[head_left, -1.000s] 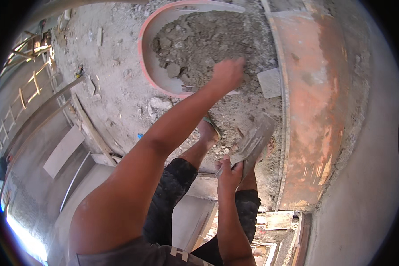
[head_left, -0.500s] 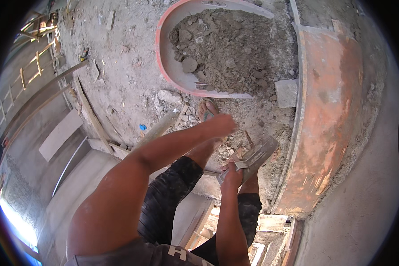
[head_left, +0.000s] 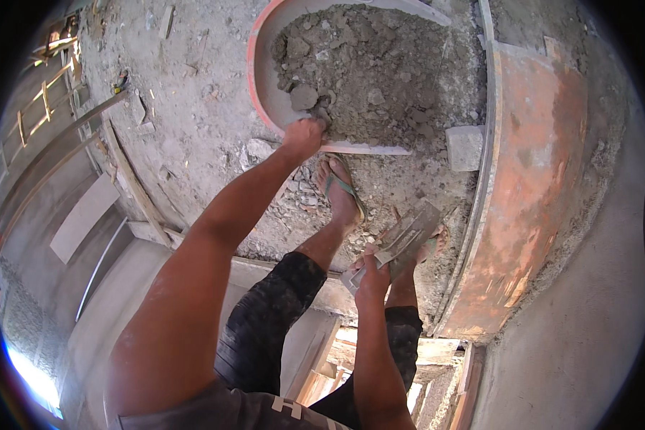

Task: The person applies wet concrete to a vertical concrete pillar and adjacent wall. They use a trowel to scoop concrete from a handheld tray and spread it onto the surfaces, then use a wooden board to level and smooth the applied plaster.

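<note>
My left hand (head_left: 304, 137) is closed at the near left rim of a red-edged tub (head_left: 259, 93). Its fingers reach over the edge toward the grey mortar (head_left: 369, 75) inside. Small dark lumps lie right beside the fingertips, and what the fingers grip, if anything, is hidden. Lower down, between my knees, my right hand (head_left: 374, 279) is wrapped round the handle of a plastering trowel (head_left: 412, 240). The long, flat grey blade of this trowel slants up to the right above my foot.
A pale block (head_left: 465, 148) sits against the tub's right side. Beyond it, a stained orange panel (head_left: 530, 179) runs along the right. My sandalled foot (head_left: 337, 179) stands on rubble just below the tub. Timber boards (head_left: 132, 172) lie at the left.
My left hand has moved up and left, from above my foot to the tub's rim. My right hand and the trowel have shifted slightly left and stay held.
</note>
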A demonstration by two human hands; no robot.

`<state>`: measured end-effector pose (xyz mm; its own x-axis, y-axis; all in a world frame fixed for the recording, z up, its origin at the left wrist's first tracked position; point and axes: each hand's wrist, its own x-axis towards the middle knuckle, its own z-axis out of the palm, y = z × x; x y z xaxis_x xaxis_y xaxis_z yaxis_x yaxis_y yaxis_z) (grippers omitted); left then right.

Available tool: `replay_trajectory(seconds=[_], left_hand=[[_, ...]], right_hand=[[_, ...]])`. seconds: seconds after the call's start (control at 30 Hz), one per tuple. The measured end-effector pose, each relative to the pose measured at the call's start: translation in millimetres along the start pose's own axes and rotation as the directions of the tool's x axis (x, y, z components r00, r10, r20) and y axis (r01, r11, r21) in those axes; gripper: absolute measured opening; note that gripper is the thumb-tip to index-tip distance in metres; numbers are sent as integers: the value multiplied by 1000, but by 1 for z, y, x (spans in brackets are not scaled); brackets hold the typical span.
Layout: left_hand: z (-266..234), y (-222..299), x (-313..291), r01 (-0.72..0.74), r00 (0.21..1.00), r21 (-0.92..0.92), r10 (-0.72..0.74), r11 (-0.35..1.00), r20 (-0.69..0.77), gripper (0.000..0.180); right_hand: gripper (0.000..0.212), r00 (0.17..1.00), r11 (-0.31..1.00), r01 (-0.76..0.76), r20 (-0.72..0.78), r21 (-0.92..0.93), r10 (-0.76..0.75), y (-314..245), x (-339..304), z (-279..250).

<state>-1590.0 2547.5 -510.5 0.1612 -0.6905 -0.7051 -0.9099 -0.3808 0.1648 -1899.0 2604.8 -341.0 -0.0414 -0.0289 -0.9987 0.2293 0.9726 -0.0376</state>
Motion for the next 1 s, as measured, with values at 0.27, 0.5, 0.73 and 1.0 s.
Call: replay_trajectory(seconds=[0.27, 0.5, 0.73, 1.0], left_hand=[[-46, 51, -41, -516, 821, -251, 556, 819, 127, 42], [-203, 60, 164, -335, 547, 345, 479, 877, -687, 35], [-226, 73, 192, -46, 996, -18, 48, 999, 75, 49], [-205, -52, 21, -37, 969, -306, -41, 951, -245, 51]], right_hand=[[17, 994, 998, 0, -112, 67, 7, 10, 10, 6], [30, 986, 906, 164, -82, 390, -143, 7, 178, 75], [45, 971, 937, 162, -219, 310, -95, -49, 189, 152], [52, 725, 653, 443, -183, -614, -664, -64, 72, 109]])
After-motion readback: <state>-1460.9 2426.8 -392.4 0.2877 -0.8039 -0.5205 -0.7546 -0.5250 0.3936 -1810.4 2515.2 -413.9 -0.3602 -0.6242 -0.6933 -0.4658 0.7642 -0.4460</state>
